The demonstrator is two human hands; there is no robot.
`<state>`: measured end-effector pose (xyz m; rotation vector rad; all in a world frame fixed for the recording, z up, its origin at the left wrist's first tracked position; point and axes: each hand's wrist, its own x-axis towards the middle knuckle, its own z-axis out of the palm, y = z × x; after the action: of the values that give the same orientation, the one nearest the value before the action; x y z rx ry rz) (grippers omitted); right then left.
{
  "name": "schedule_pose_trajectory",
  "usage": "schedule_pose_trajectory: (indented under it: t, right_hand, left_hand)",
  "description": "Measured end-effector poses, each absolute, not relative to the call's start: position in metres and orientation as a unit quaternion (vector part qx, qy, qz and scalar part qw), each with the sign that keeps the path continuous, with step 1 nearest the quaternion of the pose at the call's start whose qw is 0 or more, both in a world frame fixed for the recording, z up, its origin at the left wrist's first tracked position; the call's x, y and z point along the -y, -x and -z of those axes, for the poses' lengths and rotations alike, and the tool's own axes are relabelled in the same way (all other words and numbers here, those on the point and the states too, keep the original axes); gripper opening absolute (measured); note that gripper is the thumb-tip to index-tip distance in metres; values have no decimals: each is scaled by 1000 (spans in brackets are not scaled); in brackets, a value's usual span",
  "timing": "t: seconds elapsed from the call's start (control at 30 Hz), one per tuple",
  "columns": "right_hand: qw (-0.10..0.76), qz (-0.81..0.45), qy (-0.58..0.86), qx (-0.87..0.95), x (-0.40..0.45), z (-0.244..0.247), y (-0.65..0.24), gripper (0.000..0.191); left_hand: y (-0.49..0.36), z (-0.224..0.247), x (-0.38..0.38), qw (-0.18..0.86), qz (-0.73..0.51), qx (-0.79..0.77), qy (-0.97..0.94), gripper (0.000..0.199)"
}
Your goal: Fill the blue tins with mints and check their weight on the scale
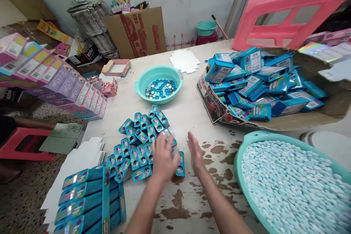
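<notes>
My left hand (164, 157) reaches over the right side of a cluster of small blue boxes, its fingers spread and slightly blurred. Palm turned inward, my right hand (196, 155) is stretched out above the table, apart from the boxes. Between the two hands stands a single blue box (180, 164) with a round opening in its top. The clustered blue boxes (141, 137) stand close together, most showing the same kind of round hole. Neither hand visibly holds anything.
A turquoise basin (159, 71) holds blue and silver discs. Filled blue packets (249, 84) lie in a cardboard carton (219, 111). At right, a turquoise tub (242, 186) is full of pale blue candies (290, 182). Blue cartons (85, 201) and stacked pink boxes (60, 80) stand left.
</notes>
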<state>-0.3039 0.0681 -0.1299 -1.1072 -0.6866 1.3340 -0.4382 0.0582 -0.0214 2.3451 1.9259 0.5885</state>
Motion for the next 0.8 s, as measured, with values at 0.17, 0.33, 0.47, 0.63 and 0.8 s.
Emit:
schedule_pose_trajectory:
  t: [0.17, 0.33, 0.47, 0.63, 0.8]
  right_hand:
    - [570, -590, 462, 337, -29, 128, 341, 59]
    - [604, -527, 506, 318, -53, 130, 375, 66]
    - [606, -457, 570, 315, -59, 137, 387, 63]
    - [569, -395, 622, 365, -21, 75, 343, 53]
    - [540, -384, 450, 599, 60, -34, 208, 25]
  left_hand:
    - [424, 47, 1, 14, -117, -585, -802, 51]
    - [449, 64, -16, -17, -151, -549, -822, 48]
    - [456, 78, -21, -24, -218, -530, -819, 49]
    - [442, 58, -20, -52, -288, -539, -790, 48]
    - [349, 20, 2, 8, -359, -469, -807, 49]
